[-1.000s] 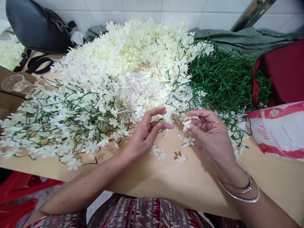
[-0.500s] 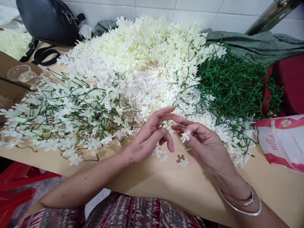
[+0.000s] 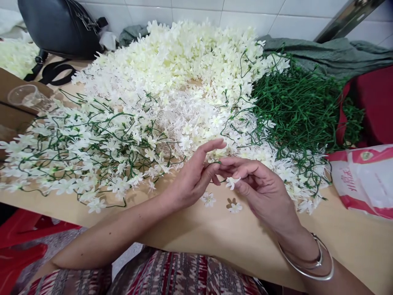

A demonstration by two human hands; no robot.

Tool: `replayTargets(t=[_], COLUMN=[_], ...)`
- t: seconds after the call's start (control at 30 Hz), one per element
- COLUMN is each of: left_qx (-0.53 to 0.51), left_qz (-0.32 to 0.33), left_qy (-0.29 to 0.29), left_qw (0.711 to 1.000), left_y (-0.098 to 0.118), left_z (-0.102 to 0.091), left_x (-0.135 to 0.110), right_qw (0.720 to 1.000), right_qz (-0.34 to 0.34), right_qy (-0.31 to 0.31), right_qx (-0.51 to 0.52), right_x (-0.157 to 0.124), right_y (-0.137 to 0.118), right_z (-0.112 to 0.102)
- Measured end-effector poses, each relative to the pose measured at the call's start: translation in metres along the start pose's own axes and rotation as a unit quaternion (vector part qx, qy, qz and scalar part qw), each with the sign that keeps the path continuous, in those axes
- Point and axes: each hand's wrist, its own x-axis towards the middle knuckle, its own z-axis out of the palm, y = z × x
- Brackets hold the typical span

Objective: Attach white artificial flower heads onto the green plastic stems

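My left hand and my right hand meet fingertip to fingertip above the tan table. The right hand's fingers pinch a small white flower. The left hand's thumb and fingers pinch the end of a thin green stem. Two loose white flowers lie on the table just below the hands. A big heap of cream flowers fills the table behind. Finished green sprigs with flowers lie to the left, and bare green stems are piled to the right.
A black bag and a clear plastic cup stand at the far left. A red and white plastic bag lies at the right edge, with red cloth and grey-green cloth behind it. White tiled wall at the back.
The two hands have come together: the right hand moved left with the flower until its fingertips met the left hand's. The view shifted slightly.
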Motion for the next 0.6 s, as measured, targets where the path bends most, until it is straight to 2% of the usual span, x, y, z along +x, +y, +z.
replayTargets(t=[0.1,0.23,0.43,0.6], left_qx=[-0.034,-0.068,-0.078,-0.086], left_qz=[-0.04,-0.08,-0.106,-0.111], left_qy=[0.03,0.032,-0.001,-0.005], left_qw=[0.998,0.994,0.991,0.99], left_y=[-0.001,0.004,0.009,0.008], left_z=[-0.004,-0.011,-0.012,-0.008], left_x=[0.003,0.01,0.01,0.007], right_qw=[0.999,0.998,0.99,0.993], right_qz=[-0.023,-0.029,-0.006,0.005], right_qy=[-0.001,0.005,0.082,0.058], right_qx=[-0.031,-0.057,-0.112,-0.101], right_x=[-0.001,0.0,0.003,0.005], right_y=[-0.004,-0.006,-0.002,-0.001], right_z=[0.001,-0.001,-0.008,-0.007])
